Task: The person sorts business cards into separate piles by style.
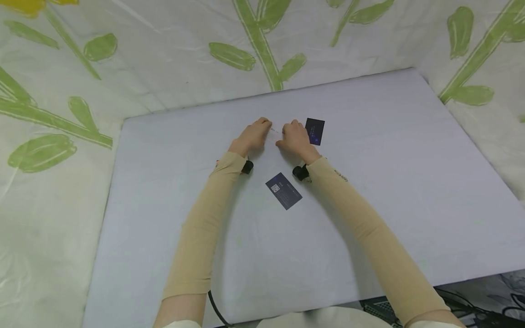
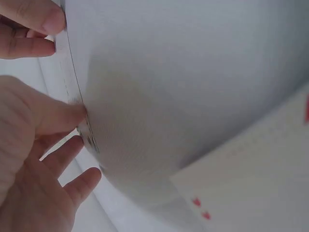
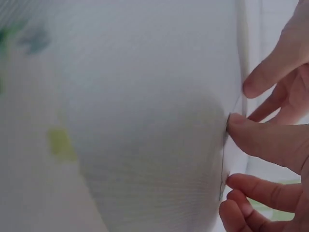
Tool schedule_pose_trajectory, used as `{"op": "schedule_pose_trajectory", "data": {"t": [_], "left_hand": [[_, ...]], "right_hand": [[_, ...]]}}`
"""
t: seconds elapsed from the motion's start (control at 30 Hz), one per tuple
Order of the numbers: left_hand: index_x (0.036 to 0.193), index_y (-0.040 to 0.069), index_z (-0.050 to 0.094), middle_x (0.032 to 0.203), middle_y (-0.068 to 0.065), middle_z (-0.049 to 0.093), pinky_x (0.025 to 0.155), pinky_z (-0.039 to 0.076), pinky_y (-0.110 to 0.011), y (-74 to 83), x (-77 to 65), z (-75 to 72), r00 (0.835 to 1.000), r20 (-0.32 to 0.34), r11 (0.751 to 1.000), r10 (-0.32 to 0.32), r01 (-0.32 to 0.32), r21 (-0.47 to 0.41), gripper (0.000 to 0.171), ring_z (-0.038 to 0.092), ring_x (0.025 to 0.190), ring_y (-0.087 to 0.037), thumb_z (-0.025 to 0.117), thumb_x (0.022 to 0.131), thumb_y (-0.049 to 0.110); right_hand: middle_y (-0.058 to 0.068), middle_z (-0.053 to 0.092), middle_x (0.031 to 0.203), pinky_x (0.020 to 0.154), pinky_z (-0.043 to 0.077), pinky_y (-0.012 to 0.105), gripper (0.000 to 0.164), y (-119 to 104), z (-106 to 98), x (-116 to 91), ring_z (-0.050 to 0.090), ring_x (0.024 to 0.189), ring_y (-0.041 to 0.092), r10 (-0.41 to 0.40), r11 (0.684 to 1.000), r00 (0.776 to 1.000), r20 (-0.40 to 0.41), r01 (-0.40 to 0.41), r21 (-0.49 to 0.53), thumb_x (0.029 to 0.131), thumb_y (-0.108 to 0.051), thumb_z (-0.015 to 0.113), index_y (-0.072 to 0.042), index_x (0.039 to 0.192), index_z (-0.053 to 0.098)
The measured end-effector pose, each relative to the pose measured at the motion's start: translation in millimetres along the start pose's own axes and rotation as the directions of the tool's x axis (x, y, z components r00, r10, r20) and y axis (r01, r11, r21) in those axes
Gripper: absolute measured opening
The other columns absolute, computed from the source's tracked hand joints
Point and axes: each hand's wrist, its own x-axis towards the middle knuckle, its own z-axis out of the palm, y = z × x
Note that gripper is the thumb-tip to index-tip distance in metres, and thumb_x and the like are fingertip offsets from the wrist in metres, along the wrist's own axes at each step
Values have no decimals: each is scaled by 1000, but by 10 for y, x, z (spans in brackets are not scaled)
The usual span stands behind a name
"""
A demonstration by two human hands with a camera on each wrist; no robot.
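Observation:
Between my two hands in the head view is a thin pale card (image 1: 274, 134) with small dark print, mostly hidden by fingers. My left hand (image 1: 255, 135) pinches its left side; in the left wrist view the left thumb (image 2: 70, 118) lies on one face with fingers behind. On the other side, my right hand (image 1: 295, 138) pinches it between thumb (image 3: 248, 133) and fingers. Just right of the right hand lies a dark card (image 1: 316, 130), its left edge partly covered. Nearer me, a second dark card (image 1: 284, 191) with a white QR code lies askew.
A white-covered table (image 1: 172, 191) spreads under everything, with a leaf-patterned curtain (image 1: 176, 59) behind and at the sides. Dark cables (image 1: 471, 305) hang beyond the near right edge. In the left wrist view, a blurred white sheet with red marks (image 2: 251, 188) sits at lower right.

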Motion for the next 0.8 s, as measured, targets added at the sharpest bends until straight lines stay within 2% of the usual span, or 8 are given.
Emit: {"op": "schedule_pose_trajectory", "data": {"t": [0.2, 0.43, 0.63, 0.8], "left_hand": [[140, -1, 33, 143, -17, 31, 104, 31, -40, -43, -48, -36, 1000, 26, 1000, 5, -4, -22, 52, 32, 131, -29, 45, 89, -1], [128, -2, 45, 129, -15, 41, 98, 36, -41, -46, -118, -128, 998, 56, 996, -4, 9, -87, 49, 41, 119, -27, 59, 82, 7], [122, 1, 49, 119, -12, 46, 94, 35, -42, -55, -133, -162, 997, 66, 996, -31, 37, -81, 46, 42, 112, -27, 64, 80, 15], [123, 3, 48, 120, -13, 47, 95, 33, -44, -64, -146, -161, 996, 70, 994, -51, 58, -91, 48, 41, 112, -28, 64, 80, 16]], "right_hand": [[20, 51, 111, 87, 40, 44, 46, 56, -52, 49, 48, 101, 33, -19, 998, 998, 59, 15, 69, 80, -27, 70, 4, 112, 56], [16, 53, 111, 89, 37, 44, 45, 124, -156, 74, 48, 102, 29, -78, 984, 983, 164, 50, 172, 77, -18, 71, 1, 113, 53], [16, 49, 114, 91, 33, 46, 47, 115, -188, 77, 40, 107, 31, -99, 987, 975, 197, 71, 144, 75, -19, 72, -2, 115, 53], [14, 46, 117, 94, 30, 46, 49, 113, -163, 95, 37, 109, 30, -106, 988, 973, 207, 79, 136, 77, -20, 71, -3, 119, 51]]}}
